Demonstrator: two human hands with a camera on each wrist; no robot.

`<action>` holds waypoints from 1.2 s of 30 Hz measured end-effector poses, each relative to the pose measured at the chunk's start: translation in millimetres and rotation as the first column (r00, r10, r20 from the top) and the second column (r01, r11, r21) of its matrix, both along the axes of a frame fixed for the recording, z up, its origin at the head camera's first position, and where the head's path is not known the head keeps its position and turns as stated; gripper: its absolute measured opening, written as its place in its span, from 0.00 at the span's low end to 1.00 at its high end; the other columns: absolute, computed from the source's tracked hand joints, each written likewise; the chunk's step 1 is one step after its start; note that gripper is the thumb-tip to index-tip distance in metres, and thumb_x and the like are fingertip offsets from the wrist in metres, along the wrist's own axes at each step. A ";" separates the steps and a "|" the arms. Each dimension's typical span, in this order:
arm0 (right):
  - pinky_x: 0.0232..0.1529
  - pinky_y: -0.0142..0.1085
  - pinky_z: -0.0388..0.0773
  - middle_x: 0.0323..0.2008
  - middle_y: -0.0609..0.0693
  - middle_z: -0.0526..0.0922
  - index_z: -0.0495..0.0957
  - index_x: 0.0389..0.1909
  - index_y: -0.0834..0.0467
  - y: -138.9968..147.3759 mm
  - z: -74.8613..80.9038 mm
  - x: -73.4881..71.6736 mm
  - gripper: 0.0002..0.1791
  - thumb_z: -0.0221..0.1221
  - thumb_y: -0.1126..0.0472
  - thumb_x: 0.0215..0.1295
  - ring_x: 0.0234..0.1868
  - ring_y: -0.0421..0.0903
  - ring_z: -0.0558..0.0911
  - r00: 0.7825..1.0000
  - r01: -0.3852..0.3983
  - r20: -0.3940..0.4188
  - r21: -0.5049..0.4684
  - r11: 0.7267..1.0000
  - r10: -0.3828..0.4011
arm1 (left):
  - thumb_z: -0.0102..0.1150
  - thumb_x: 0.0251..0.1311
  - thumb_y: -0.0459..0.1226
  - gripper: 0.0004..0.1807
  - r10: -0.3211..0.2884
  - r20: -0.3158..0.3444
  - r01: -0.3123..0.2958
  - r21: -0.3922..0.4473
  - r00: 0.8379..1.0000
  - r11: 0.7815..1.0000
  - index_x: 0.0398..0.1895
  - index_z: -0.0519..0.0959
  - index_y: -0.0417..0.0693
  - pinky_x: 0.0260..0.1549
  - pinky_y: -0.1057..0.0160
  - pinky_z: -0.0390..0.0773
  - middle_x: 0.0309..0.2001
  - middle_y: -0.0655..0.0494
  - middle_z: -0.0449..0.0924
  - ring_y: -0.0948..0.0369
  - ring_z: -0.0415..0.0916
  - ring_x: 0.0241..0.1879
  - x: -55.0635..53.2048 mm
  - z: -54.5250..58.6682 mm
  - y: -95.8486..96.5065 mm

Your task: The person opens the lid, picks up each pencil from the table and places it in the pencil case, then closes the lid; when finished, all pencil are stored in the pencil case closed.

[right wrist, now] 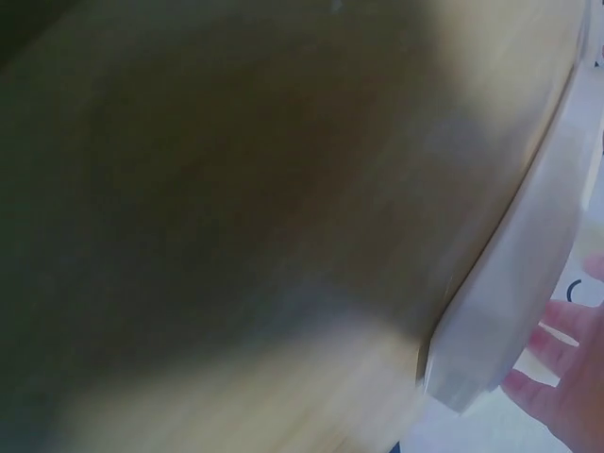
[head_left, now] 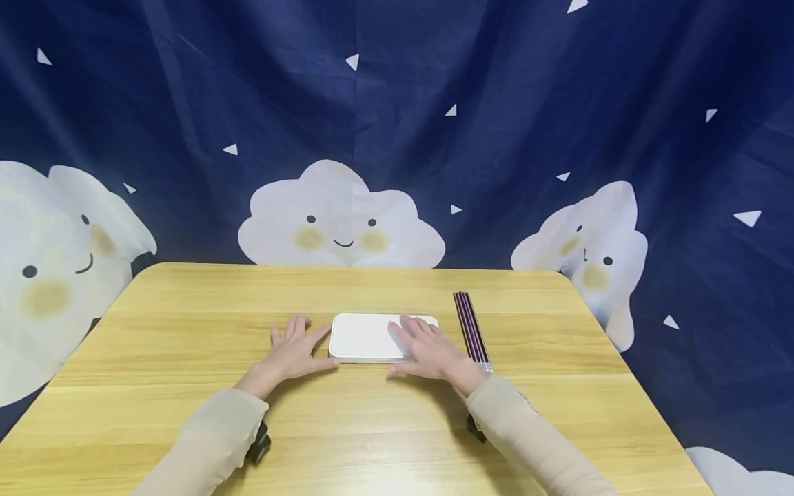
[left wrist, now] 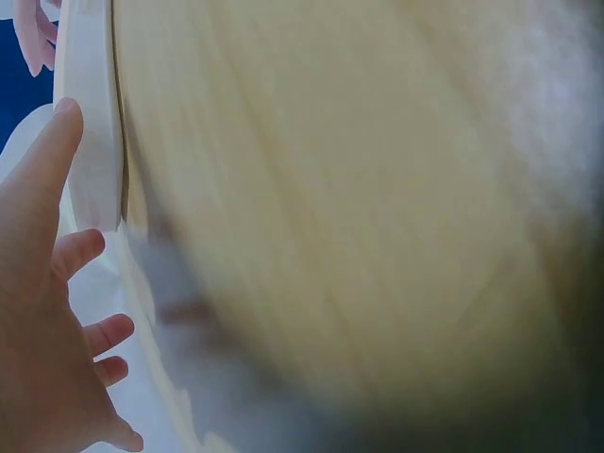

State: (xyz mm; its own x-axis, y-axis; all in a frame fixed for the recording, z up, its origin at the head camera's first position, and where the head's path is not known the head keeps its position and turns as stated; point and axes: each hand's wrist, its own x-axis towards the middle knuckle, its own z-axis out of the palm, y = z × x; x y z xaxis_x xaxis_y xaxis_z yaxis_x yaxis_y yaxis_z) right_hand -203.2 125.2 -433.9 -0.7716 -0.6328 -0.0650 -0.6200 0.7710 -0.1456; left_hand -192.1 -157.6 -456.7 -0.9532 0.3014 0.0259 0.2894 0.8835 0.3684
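Observation:
A flat white box with rounded corners (head_left: 362,337) lies lengthwise across the middle of the table. My left hand (head_left: 293,356) is at its left end, fingers spread and thumb tip right at the near left corner. Over the right end reaches my right hand (head_left: 430,353), its fingers spread and overlapping the top, its thumb along the near side. In the left wrist view, the left thumb (left wrist: 47,151) lies against the box's side wall (left wrist: 94,142). The right wrist view has the right hand's fingers (right wrist: 557,349) close by the box's end (right wrist: 500,311).
Several dark striped pencils (head_left: 470,324) lie side by side just right of the box, their silvery ends beside my right wrist. The wooden table (head_left: 347,427) has rounded far corners. Behind it hangs a dark blue curtain (head_left: 397,124) with smiling clouds and white triangles.

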 end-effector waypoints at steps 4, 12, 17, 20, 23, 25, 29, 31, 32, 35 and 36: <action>0.60 0.56 0.58 0.67 0.63 0.54 0.51 0.70 0.53 -2.3 -2.1 -2.2 0.47 0.51 0.32 0.55 0.65 0.60 0.57 0.999 -0.012 -0.038 0.023 1.000 0.013 | 0.59 0.44 0.63 0.46 0.004 -0.018 -0.004 -0.007 1.000 1.000 0.65 0.65 0.50 0.49 0.30 0.49 0.44 0.40 0.61 0.45 0.57 0.48 -0.6 -1.4 1.8; 0.51 0.52 0.68 0.60 0.59 0.61 0.58 0.67 0.54 -5.7 -4.3 -7.0 0.45 0.54 0.33 0.53 0.57 0.57 0.65 0.989 -0.022 -0.146 0.068 0.997 0.032 | 0.60 0.42 0.63 0.48 -0.020 -0.007 0.020 -0.014 1.000 1.000 0.65 0.64 0.48 0.24 0.61 0.64 0.37 0.43 0.64 0.51 0.60 0.38 -1.3 -1.8 6.5; 0.48 0.49 0.70 0.57 0.56 0.63 0.58 0.66 0.52 -7.8 -5.4 -8.5 0.44 0.54 0.33 0.53 0.54 0.55 0.67 0.980 -0.010 -0.198 0.141 0.990 0.038 | 0.60 0.43 0.63 0.49 -0.009 0.043 0.010 -0.019 0.999 1.000 0.66 0.62 0.47 0.27 0.50 0.73 0.46 0.36 0.71 0.45 0.70 0.43 -2.2 -2.3 8.3; 0.46 0.47 0.73 0.56 0.56 0.64 0.58 0.66 0.53 -9.5 -4.9 -8.6 0.43 0.54 0.34 0.54 0.53 0.54 0.68 0.974 -0.008 -0.223 0.176 0.984 0.048 | 0.59 0.46 0.62 0.50 -0.033 0.088 0.034 -0.005 0.996 0.999 0.67 0.57 0.41 0.37 0.44 0.73 0.50 0.33 0.73 0.41 0.72 0.47 -2.1 -1.2 9.4; 0.41 0.43 0.76 0.55 0.56 0.65 0.59 0.66 0.53 -11.1 -4.1 -8.7 0.42 0.54 0.34 0.54 0.52 0.54 0.69 0.965 -0.014 -0.254 0.216 0.976 0.070 | 0.58 0.49 0.60 0.52 -0.066 0.142 0.064 0.018 0.988 0.998 0.68 0.51 0.36 0.44 0.46 0.72 0.50 0.32 0.74 0.41 0.73 0.48 -1.9 0.8 11.1; 0.37 0.40 0.78 0.54 0.56 0.65 0.59 0.66 0.54 -11.9 -3.5 -8.8 0.42 0.54 0.34 0.55 0.51 0.54 0.70 0.959 -0.018 -0.271 0.239 0.971 0.084 | 0.58 0.50 0.59 0.53 -0.077 0.168 0.073 0.028 0.983 0.997 0.68 0.49 0.34 0.46 0.46 0.71 0.50 0.31 0.73 0.41 0.73 0.48 -1.9 2.2 11.9; 0.31 0.37 0.79 0.52 0.56 0.66 0.60 0.65 0.55 -13.4 -1.9 -8.5 0.42 0.53 0.33 0.55 0.50 0.53 0.72 0.949 -0.027 -0.297 0.265 0.964 0.108 | 0.57 0.51 0.59 0.51 -0.060 0.162 0.058 0.019 0.985 0.998 0.69 0.50 0.35 0.46 0.46 0.71 0.51 0.31 0.73 0.40 0.73 0.49 -2.4 4.1 12.1; 0.28 0.36 0.79 0.52 0.57 0.67 0.61 0.65 0.55 -14.1 -1.1 -8.4 0.42 0.52 0.33 0.56 0.49 0.53 0.73 0.943 -0.034 -0.308 0.279 0.960 0.123 | 0.58 0.51 0.58 0.50 -0.053 0.143 0.051 0.015 0.988 0.999 0.68 0.52 0.36 0.45 0.45 0.72 0.51 0.31 0.73 0.40 0.73 0.49 -2.7 4.5 12.0; 0.27 0.36 0.78 0.52 0.57 0.68 0.61 0.65 0.56 -14.6 -0.7 -8.2 0.41 0.52 0.33 0.56 0.49 0.53 0.73 0.940 -0.039 -0.313 0.290 0.956 0.133 | 0.59 0.50 0.58 0.50 -0.050 0.132 0.048 0.020 0.990 0.999 0.68 0.53 0.37 0.43 0.45 0.72 0.50 0.31 0.73 0.40 0.73 0.48 -2.6 4.6 12.1; 0.26 0.36 0.79 0.52 0.59 0.70 0.62 0.64 0.57 -16.5 -0.6 -9.0 0.41 0.51 0.34 0.57 0.47 0.53 0.75 0.927 -0.055 -0.334 0.331 0.942 0.172 | 0.61 0.47 0.58 0.49 -0.037 0.092 0.033 0.038 0.995 0.999 0.67 0.57 0.39 0.37 0.46 0.74 0.47 0.32 0.75 0.41 0.75 0.45 -2.3 3.5 13.0; 0.26 0.36 0.79 0.53 0.59 0.70 0.62 0.63 0.57 -17.4 -0.8 -9.6 0.41 0.51 0.34 0.57 0.47 0.53 0.76 0.923 -0.060 -0.338 0.349 0.935 0.185 | 0.62 0.46 0.58 0.49 -0.030 0.079 0.027 0.043 0.996 0.999 0.67 0.58 0.40 0.35 0.47 0.75 0.45 0.33 0.77 0.42 0.76 0.43 -2.4 3.0 13.4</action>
